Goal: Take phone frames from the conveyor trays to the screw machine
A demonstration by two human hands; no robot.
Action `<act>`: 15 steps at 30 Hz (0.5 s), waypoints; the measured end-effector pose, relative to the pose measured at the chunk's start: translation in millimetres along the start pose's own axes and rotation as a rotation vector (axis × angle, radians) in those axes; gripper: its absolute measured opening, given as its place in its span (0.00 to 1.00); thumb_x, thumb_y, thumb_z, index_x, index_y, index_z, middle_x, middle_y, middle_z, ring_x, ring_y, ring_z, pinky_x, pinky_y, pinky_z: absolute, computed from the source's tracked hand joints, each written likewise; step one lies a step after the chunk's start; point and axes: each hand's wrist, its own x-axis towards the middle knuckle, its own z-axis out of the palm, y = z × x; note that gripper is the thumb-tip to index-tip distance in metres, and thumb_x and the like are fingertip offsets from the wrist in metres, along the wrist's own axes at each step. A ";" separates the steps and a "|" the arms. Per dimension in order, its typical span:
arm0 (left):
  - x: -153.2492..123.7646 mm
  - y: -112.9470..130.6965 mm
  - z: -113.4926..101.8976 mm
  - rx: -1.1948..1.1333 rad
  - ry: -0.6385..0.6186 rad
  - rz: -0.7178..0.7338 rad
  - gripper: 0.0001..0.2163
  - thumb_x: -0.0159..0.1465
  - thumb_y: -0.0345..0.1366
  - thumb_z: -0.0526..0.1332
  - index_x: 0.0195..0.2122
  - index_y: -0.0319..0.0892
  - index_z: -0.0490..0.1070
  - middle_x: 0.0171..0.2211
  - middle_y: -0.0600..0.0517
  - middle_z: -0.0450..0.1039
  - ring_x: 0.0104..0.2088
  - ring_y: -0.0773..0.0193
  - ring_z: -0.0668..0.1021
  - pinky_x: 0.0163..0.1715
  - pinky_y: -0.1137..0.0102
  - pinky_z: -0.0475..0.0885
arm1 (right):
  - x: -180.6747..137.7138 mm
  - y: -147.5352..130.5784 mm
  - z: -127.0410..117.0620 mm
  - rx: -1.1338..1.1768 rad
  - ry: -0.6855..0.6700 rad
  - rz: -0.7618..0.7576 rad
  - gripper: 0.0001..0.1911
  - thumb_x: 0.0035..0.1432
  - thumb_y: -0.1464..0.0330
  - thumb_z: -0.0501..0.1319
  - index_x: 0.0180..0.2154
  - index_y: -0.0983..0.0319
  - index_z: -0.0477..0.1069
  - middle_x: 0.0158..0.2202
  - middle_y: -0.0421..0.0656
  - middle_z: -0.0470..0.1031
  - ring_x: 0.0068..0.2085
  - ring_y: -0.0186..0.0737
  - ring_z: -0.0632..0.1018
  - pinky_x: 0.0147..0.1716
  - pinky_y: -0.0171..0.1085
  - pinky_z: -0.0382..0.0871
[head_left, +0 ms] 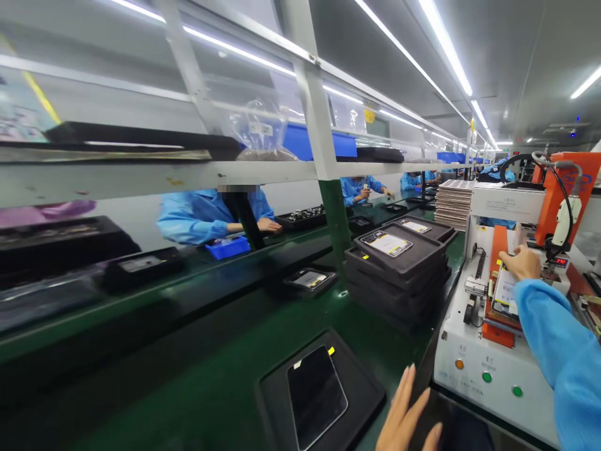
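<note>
Head view is cutting off the left hand [407, 416] at the lower edge: only flat, spread fingers are showing, gripping nothing, hovering just beside the black tray [366, 391] on the green belt [225, 376]. A dark glass panel [316, 394] is lying in that tray, with a small yellow tab at its upper corner. The right hand [520, 263], in a blue sleeve [561, 344], is resting on a white-labelled panel [504, 293] seated in the orange fixture [498, 313] of the white machine [488, 369]; its fingers are curled over the panel's far edge, and whether they are pinching it is hard to tell. Small print above the machine's orange and green buttons is too tiny to read, as is the sheet on the top tray of the black stack [399, 263]. A red digit display near the screwdriver unit [566, 207] is blurring. Across the belt, people in blue coats [206, 216] are sitting, partly hidden behind the shelf frame [323, 163].
</note>
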 end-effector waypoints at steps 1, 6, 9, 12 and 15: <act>20.4 11.0 4.5 -0.105 -0.033 -0.049 0.23 0.62 0.33 0.61 0.58 0.49 0.65 0.64 0.43 0.56 0.61 0.50 0.65 0.57 0.55 0.67 | -3.8 -4.8 -8.3 0.034 0.021 -0.027 0.17 0.46 0.58 0.61 0.35 0.64 0.75 0.35 0.51 0.77 0.41 0.54 0.77 0.42 0.45 0.69; 101.2 66.2 46.7 -0.904 -0.170 -0.446 0.44 0.47 0.51 0.72 0.62 0.39 0.58 0.63 0.35 0.58 0.61 0.43 0.63 0.56 0.54 0.66 | -65.5 -33.3 -27.4 0.630 0.019 -0.068 0.21 0.47 0.50 0.62 0.25 0.62 0.72 0.21 0.42 0.72 0.24 0.40 0.73 0.22 0.36 0.66; 109.5 87.8 72.8 -1.119 -0.195 -0.583 0.37 0.49 0.58 0.68 0.53 0.37 0.68 0.50 0.37 0.73 0.52 0.47 0.74 0.51 0.57 0.72 | -107.8 -39.8 -24.4 0.883 -0.029 -0.040 0.21 0.44 0.50 0.65 0.25 0.63 0.72 0.22 0.41 0.72 0.23 0.38 0.71 0.22 0.35 0.64; 100.9 94.0 84.2 -1.098 -0.102 -0.775 0.35 0.49 0.62 0.64 0.47 0.37 0.70 0.40 0.40 0.77 0.34 0.54 0.81 0.37 0.60 0.78 | -132.0 -35.5 -22.3 0.861 -0.083 -0.039 0.23 0.43 0.51 0.67 0.34 0.63 0.74 0.31 0.44 0.76 0.32 0.42 0.75 0.31 0.38 0.70; 97.2 90.5 80.3 -1.029 -0.149 -0.739 0.30 0.53 0.61 0.62 0.39 0.35 0.71 0.30 0.46 0.75 0.23 0.60 0.79 0.23 0.69 0.74 | -146.4 -28.0 -23.6 0.851 -0.171 -0.024 0.31 0.41 0.53 0.69 0.46 0.61 0.72 0.40 0.44 0.75 0.40 0.45 0.75 0.39 0.40 0.71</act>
